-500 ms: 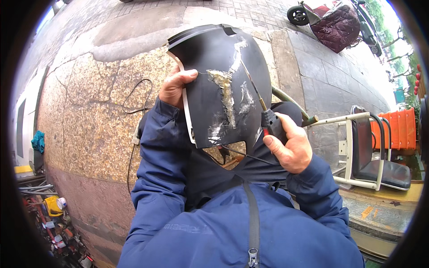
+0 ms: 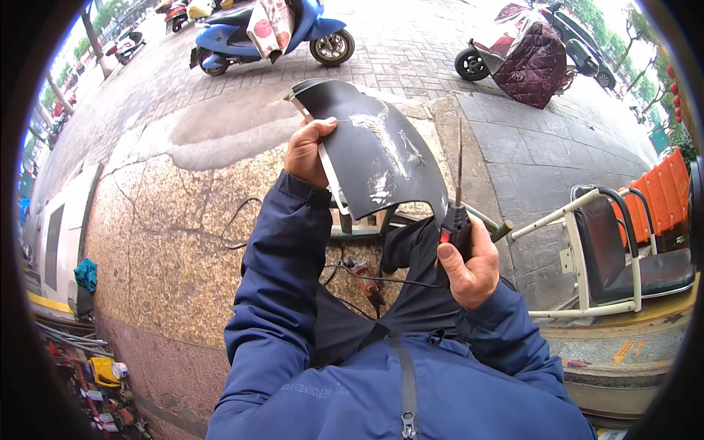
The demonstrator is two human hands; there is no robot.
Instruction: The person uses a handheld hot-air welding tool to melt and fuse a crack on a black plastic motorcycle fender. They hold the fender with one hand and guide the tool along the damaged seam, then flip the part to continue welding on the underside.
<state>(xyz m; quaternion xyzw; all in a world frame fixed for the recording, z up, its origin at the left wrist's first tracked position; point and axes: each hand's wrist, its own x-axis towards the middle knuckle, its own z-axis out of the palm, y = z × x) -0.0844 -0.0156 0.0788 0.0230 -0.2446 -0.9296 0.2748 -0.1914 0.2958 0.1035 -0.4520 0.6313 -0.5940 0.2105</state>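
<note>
My left hand (image 2: 308, 152) grips the left edge of a curved black plastic panel (image 2: 356, 165), thumb on its face and fingers behind. Whitish, rough streaks and scuffs run down the panel's face. On the right, my right hand (image 2: 473, 268) is closed round the black handle of a soldering iron (image 2: 458, 224) with a red switch. Its long thin tip points upward, to the right of the panel and apart from the streaks. A dark cord crosses my lap towards the iron.
Between my legs a red power tool (image 2: 364, 279) lies on the speckled ground. A padded metal-framed chair (image 2: 601, 249) stands at right, near an orange barrier (image 2: 660, 194). A blue scooter (image 2: 271, 33) is parked ahead. Assorted tools and parts (image 2: 103, 400) lie at lower left.
The iron's tip has come away from the panel and now points up beside it. The panel has been tilted and shifted away from me. The view has swung upward, showing more street.
</note>
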